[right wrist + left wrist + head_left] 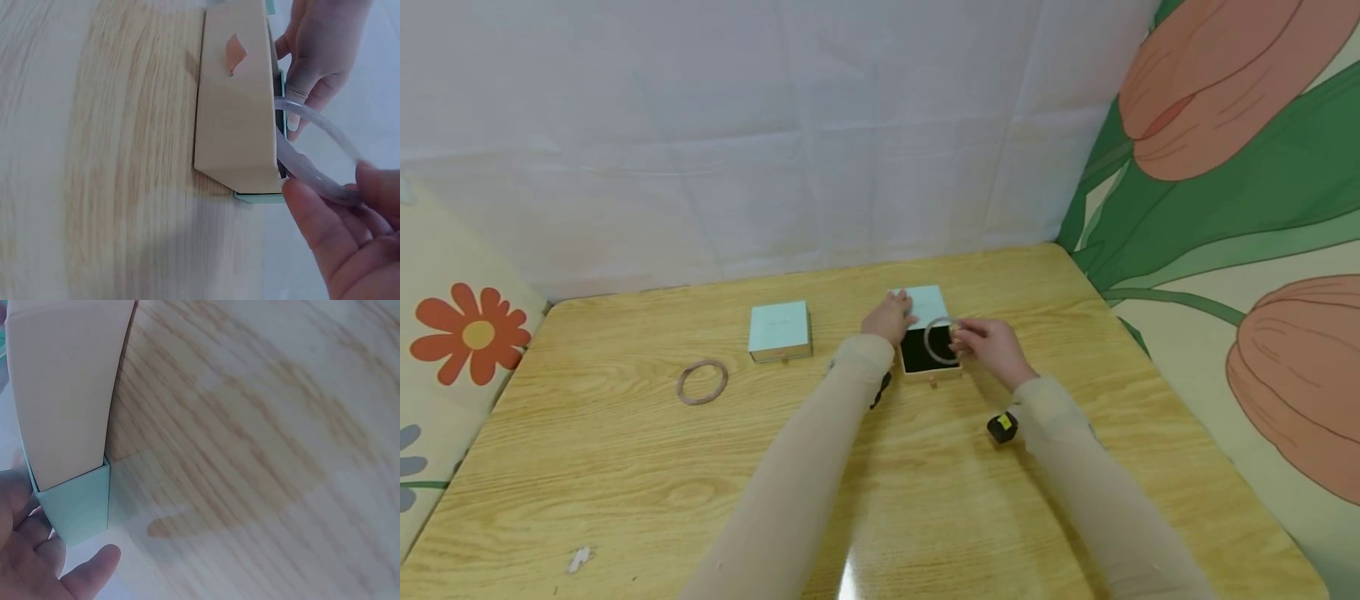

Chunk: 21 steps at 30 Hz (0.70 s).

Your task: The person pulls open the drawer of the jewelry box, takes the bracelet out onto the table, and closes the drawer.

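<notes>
A mint-green drawer box (929, 302) stands towards the back of the table, its drawer (916, 377) pulled out to the front and showing a black inside. My left hand (887, 320) rests on the left part of the box's top, fingers spread over it. In the left wrist view the thumb (94, 572) sits apart from the green sleeve (78, 509). Between thumb and fingers, my right hand (996, 346) pinches a pale, translucent bangle (312, 178). The bangle is tilted upright, with its far part dipping into the drawer in the right wrist view.
A second mint-green box (778, 327), closed, stands left of the hands. Another bangle (680, 385) lies flat farther left. A small white scrap (579, 559) is near the front left. White cloth (820, 150) hangs behind the table.
</notes>
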Available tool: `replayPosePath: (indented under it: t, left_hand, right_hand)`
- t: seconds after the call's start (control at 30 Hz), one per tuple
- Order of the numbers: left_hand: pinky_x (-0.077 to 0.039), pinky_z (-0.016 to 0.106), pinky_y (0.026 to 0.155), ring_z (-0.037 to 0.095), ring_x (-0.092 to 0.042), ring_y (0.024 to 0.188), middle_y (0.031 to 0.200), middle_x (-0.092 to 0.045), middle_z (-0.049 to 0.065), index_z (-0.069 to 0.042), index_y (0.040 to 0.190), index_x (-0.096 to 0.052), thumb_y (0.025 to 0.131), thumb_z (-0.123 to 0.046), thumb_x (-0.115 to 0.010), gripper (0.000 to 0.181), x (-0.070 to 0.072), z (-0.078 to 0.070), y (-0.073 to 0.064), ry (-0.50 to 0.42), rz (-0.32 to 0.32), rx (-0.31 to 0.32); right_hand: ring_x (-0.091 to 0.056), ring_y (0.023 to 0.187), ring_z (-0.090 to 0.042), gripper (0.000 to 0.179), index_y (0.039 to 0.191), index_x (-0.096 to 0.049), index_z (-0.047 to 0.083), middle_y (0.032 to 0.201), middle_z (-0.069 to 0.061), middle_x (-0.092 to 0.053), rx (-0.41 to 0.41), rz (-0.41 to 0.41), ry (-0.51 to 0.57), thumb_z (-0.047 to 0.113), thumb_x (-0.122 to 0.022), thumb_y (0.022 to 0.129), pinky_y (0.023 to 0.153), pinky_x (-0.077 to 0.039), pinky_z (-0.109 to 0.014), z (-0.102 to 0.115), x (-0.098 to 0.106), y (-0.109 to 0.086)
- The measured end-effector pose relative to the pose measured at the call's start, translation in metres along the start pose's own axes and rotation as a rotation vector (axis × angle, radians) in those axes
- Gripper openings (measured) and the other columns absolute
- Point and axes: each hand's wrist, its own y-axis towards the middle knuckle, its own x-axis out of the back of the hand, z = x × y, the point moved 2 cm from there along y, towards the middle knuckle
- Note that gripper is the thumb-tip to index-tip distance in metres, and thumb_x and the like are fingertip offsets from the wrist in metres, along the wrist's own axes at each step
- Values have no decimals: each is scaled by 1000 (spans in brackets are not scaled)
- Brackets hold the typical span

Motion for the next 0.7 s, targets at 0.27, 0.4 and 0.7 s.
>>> replayPosePath:
  t: [0.27,0.4,0.7]
  left_hand:
    - [-34,35,111,20,-12,147,160,-18,0,-15,151,-36,102,-35,-45,53,1,-3,-1,-1,-8,8]
    - [-35,35,110,20,-12,147,160,-18,1,-15,150,-37,102,-34,-45,52,1,-3,-2,-4,-8,4]
    - [-30,34,113,20,-12,147,160,-18,1,-15,151,-36,102,-35,-44,53,1,-3,-2,4,-4,10]
  right_hand:
    - [-71,90,-17,42,137,-45,-13,122,-31,-58,-50,-57,141,8,-52,101,70,-57,-24,-3,4,-5]
    - [-71,89,-17,41,136,-45,-13,124,-32,-57,-54,-92,218,7,-52,101,68,-56,-19,-7,5,-7]
    - [-69,81,-3,42,138,-45,-10,126,-32,-55,-57,-142,315,11,-51,102,67,-55,-16,-11,10,-12]
